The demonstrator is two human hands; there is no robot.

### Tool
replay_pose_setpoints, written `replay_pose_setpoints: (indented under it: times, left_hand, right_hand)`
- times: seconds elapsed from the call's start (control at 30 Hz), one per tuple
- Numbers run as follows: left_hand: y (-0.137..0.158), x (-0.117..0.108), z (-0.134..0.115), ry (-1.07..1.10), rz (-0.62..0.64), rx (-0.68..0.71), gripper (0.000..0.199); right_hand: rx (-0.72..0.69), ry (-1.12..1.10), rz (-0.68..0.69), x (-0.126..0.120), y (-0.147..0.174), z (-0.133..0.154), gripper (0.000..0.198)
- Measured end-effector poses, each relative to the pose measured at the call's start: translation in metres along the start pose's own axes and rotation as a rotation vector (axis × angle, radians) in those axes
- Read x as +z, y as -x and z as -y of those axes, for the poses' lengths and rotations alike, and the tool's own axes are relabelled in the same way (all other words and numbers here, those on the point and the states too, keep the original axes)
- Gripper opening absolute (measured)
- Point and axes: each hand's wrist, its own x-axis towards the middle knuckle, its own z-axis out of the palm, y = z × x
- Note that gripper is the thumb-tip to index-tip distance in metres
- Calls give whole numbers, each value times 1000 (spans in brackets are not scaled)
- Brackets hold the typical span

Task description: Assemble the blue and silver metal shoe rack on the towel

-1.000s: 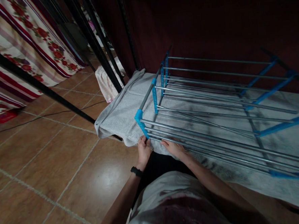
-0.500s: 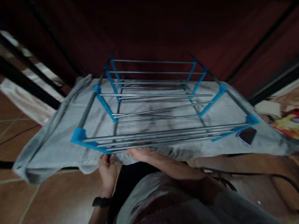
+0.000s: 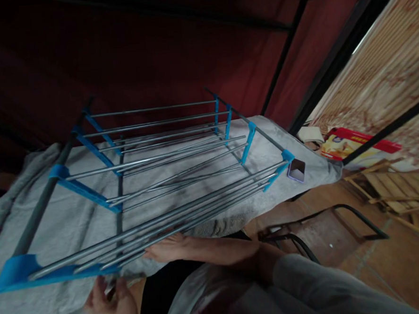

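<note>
Currently, at far left, I am watching a blue corner bracket (image 3: 16, 273) of the metal rack (image 3: 156, 220), which is resting on a grey cloth (image 3: 58, 299). Just below that bracket's inner end, my left hand (image 3: 114, 305) is blurring, its thumb and fingers pointing up and standing apart; I cannot tell whether they are pinching anything. The rack is lying just beyond both hands, its front rods running up and away toward the right. Farther along, my right hand (image 3: 163, 249) is staying close under the nearest rod, fingers reaching left; their tips are hiding, so I cannot tell their grip. Beyond the rack's right end, a phone (image 3: 297, 170) is lying on the cloth, and a red-and-yellow box (image 3: 350, 143) is sitting past it.
</note>
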Motion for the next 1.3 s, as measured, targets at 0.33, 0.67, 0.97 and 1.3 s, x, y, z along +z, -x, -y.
replay_pose_setpoints:
  times: [0.33,0.67,0.97,1.3]
  left_hand:
    - [19,30,-39,-63,353,542,44]
    - [45,136,-93,-167,758,991,40]
    - [79,205,-166,-237,1037,1060,46]
    - [80,219,-162,51,1028,973,39]
  right_hand:
    - [17,-27,-81,-6,43,-11,30]
    - [531,-171,-645,-19,233,-75,28]
    - [1103,-358,-1179,-58,324,-177,46]
    - [1130,-304,-936,-71,309,-196,26]
